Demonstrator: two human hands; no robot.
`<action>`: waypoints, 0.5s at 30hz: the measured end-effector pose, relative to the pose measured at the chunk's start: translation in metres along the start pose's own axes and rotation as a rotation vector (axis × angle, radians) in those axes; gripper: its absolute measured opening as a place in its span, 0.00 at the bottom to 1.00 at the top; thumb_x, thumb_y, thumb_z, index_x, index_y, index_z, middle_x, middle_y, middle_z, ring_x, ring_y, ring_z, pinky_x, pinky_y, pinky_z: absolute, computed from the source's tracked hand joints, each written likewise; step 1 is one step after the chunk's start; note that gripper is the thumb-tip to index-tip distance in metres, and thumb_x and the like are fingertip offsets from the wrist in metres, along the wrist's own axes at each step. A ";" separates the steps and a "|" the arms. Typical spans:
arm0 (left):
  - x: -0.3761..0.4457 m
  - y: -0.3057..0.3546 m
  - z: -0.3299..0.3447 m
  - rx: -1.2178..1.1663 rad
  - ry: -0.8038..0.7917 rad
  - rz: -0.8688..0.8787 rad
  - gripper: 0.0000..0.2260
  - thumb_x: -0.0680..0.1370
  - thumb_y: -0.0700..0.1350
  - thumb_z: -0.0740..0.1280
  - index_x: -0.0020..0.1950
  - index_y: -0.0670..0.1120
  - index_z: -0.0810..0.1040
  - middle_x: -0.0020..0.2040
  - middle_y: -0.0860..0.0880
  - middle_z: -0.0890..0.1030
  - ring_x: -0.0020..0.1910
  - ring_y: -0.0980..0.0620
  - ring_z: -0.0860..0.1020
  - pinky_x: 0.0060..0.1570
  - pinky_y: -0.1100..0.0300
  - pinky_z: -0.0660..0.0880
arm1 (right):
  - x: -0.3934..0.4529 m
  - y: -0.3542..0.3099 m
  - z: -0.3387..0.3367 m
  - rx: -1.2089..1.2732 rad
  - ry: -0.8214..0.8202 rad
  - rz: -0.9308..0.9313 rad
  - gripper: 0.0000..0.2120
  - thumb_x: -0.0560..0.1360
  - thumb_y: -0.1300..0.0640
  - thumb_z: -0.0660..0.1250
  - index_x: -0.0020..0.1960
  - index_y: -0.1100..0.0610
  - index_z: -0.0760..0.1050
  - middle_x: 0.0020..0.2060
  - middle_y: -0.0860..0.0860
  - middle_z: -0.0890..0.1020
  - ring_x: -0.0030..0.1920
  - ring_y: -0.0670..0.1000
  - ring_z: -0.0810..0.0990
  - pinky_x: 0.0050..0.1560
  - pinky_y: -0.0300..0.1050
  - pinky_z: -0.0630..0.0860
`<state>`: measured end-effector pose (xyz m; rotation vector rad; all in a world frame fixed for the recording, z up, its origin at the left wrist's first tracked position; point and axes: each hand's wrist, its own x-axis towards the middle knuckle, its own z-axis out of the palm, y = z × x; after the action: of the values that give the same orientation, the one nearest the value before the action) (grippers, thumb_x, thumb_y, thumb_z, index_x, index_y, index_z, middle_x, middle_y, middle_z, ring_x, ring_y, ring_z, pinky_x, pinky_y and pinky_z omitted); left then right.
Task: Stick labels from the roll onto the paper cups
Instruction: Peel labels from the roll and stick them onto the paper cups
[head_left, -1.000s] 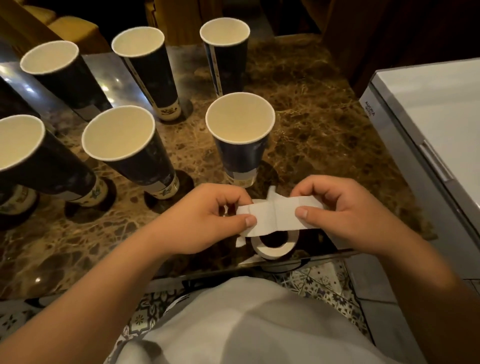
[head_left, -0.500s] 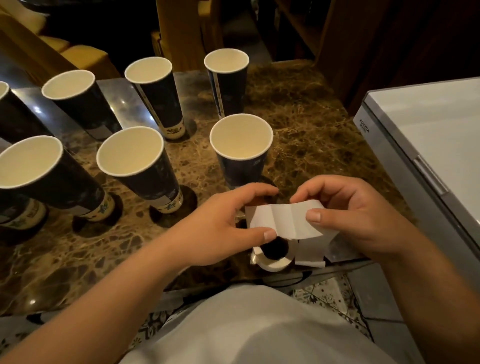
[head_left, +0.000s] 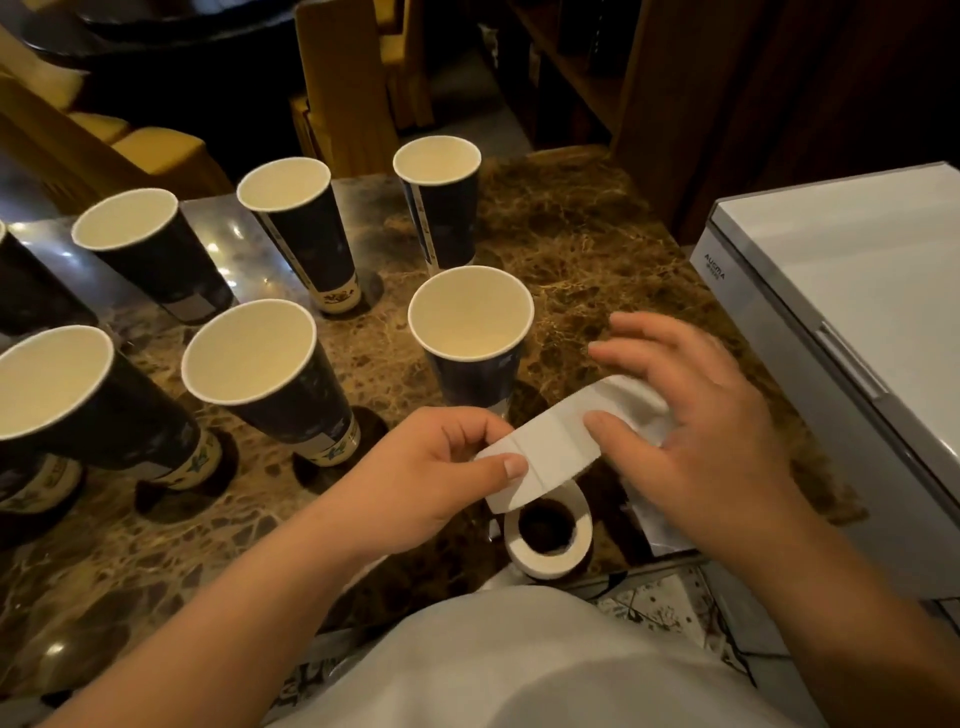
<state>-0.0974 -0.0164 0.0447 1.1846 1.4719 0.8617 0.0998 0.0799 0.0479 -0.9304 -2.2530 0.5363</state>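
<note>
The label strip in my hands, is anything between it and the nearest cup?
Nothing visible. The label strip, pinched by the left hand, sits just in front of the nearest paper cup, with only bare marble table between.

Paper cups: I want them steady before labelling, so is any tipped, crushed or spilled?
Nothing stands out. The paper cups visible all stand upright and empty on the marble table, rims round. The left hand pinches the label strip above the roll.

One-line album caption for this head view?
Left hand pinches a label strip above its roll, beside dark paper cups.
</note>
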 end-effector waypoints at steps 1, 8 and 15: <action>0.001 0.000 0.001 0.001 0.007 -0.001 0.06 0.78 0.42 0.66 0.50 0.43 0.83 0.49 0.44 0.84 0.52 0.45 0.81 0.58 0.43 0.77 | -0.002 -0.002 -0.001 -0.131 0.056 -0.126 0.16 0.73 0.56 0.71 0.60 0.53 0.79 0.61 0.49 0.77 0.65 0.51 0.71 0.65 0.44 0.67; 0.004 0.001 0.000 0.004 -0.034 0.048 0.06 0.79 0.42 0.67 0.50 0.43 0.83 0.45 0.43 0.83 0.47 0.42 0.80 0.54 0.41 0.77 | -0.010 -0.014 0.006 -0.012 -0.139 -0.251 0.11 0.76 0.48 0.65 0.46 0.54 0.81 0.39 0.47 0.82 0.39 0.46 0.77 0.37 0.43 0.75; 0.003 0.001 -0.002 0.153 -0.049 0.094 0.07 0.80 0.43 0.66 0.51 0.48 0.84 0.46 0.49 0.84 0.48 0.49 0.81 0.53 0.48 0.78 | -0.011 -0.020 0.011 -0.074 -0.235 -0.135 0.13 0.75 0.45 0.62 0.44 0.49 0.83 0.35 0.44 0.83 0.34 0.44 0.78 0.31 0.45 0.77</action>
<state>-0.0991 -0.0131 0.0457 1.3883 1.4726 0.7885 0.0885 0.0575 0.0470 -0.7779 -2.5406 0.5278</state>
